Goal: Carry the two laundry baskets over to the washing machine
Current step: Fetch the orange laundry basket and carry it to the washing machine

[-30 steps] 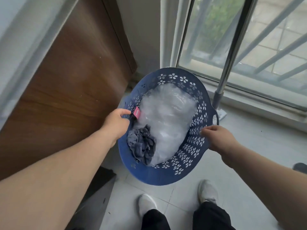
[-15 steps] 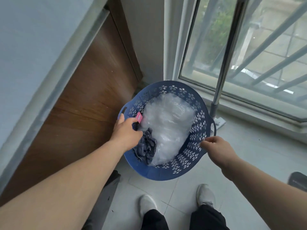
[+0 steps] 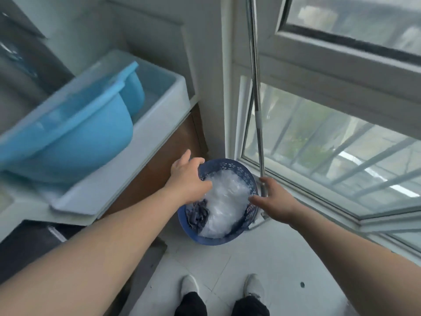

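Note:
A dark blue laundry basket (image 3: pixel 213 241) with flower-shaped holes stands on the white floor tiles, in the corner between a brown cabinet and the window. A clear plastic bag (image 3: pixel 227 201) and a crumpled grey cloth (image 3: pixel 197 214) lie inside it. My left hand (image 3: pixel 188 177) hovers over the basket's left rim with the fingers spread. At the right rim my right hand (image 3: pixel 274 198) also has its fingers apart, the thumb close to the rim. Neither hand grips the basket. Only this one basket is in view.
A metal mop pole (image 3: pixel 257 115) leans by the window (image 3: pixel 330 160), right behind my right hand. A light blue basin (image 3: pixel 75 126) sits in a white sink (image 3: pixel 164 131) above the brown cabinet (image 3: pixel 157 169). A dark object (image 3: pixel 32 245) fills the lower left. My white shoes (image 3: pixel 190 285) stand behind the basket.
The basket has gone down from my hands to the floor in the corner. Both hands have let go of its rim and opened. My view has risen and pulled back.

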The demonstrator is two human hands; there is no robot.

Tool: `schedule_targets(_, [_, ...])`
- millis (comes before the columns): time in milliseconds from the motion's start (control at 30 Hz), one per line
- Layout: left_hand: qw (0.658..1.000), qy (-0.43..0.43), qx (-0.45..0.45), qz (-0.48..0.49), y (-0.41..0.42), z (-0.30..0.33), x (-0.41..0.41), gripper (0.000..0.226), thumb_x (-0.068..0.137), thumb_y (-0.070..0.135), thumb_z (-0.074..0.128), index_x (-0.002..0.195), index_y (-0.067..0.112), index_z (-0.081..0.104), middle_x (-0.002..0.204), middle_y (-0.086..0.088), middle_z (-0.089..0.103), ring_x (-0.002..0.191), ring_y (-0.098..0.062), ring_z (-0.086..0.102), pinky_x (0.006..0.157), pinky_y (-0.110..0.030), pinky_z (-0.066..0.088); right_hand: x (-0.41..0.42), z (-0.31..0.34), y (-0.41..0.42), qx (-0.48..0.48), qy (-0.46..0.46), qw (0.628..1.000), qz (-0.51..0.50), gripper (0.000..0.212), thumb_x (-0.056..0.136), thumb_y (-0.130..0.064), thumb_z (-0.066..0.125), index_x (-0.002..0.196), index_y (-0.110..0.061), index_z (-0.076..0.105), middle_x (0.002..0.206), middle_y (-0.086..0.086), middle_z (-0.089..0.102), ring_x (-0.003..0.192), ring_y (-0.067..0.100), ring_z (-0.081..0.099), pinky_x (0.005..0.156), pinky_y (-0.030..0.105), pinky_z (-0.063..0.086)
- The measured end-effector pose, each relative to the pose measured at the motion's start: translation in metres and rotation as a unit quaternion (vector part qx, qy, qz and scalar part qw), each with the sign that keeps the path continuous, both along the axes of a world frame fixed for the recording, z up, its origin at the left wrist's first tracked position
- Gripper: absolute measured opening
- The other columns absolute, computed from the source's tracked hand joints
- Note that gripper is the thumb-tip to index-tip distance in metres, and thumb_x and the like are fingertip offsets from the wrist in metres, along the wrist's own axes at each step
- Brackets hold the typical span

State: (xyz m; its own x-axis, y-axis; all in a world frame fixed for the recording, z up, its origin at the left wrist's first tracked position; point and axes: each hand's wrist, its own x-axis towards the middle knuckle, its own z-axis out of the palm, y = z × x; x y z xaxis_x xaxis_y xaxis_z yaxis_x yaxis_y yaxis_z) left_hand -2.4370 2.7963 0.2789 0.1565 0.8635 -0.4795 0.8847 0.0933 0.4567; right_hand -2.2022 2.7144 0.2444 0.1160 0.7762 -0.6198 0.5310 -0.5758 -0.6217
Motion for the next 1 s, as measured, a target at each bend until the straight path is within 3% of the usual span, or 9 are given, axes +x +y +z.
schedule_targets(167, [0.997,0.015,0.077,-0.029,-0.034,0.098,0.0,0.076,0.084,0.033,0.068,0.154,0.024,0.039,0.172,-0.005,0.01,0.156,-0.028,0.009,0.123,-0.038,0.016,0.006,0.092,-0.028,0.042,-0.034,0.998,0.021,0.084,0.091,-0.038,0.073,0.16,-0.016,0.031,0.161,0.013,0.045,0.14,0.032,0.051,0.105,0.033,0.04])
schedule_targets(333, [0.988,0.018,0.128,-0.081,-0.072,0.173,-0.021,0.081,0.087,0.038,0.066,0.158,0.021,0.03,0.171,-0.005,0.014,0.156,-0.03,0.011,0.123,-0.042,0.017,-0.006,0.173,-0.065,0.108,-0.057,0.993,-0.002,0.082,0.093,-0.038,0.072,0.16,-0.015,0.03,0.159,0.019,0.046,0.141,0.034,0.05,0.112,0.038,0.039])
schedule_targets(667, [0.971,0.015,0.189,-0.149,-0.136,0.254,-0.096,0.081,0.087,0.038,0.063,0.158,0.02,0.028,0.167,-0.001,0.023,0.152,-0.029,0.018,0.121,-0.039,0.022,-0.065,0.279,-0.152,0.239,-0.11,0.96,-0.097,0.072,0.093,-0.033,0.073,0.155,-0.015,0.042,0.153,0.017,0.054,0.136,0.032,0.055,0.1,0.033,0.044])
schedule_targets(1000, [0.945,-0.047,0.258,-0.196,-0.188,0.322,-0.064,0.078,0.087,0.039,0.065,0.157,0.021,0.034,0.163,-0.003,0.033,0.15,-0.029,0.027,0.121,-0.041,0.026,-0.053,0.347,-0.24,0.304,-0.192,0.924,-0.127,0.069,0.091,-0.035,0.073,0.152,-0.017,0.047,0.149,0.014,0.057,0.134,0.031,0.057,0.109,0.039,0.046])
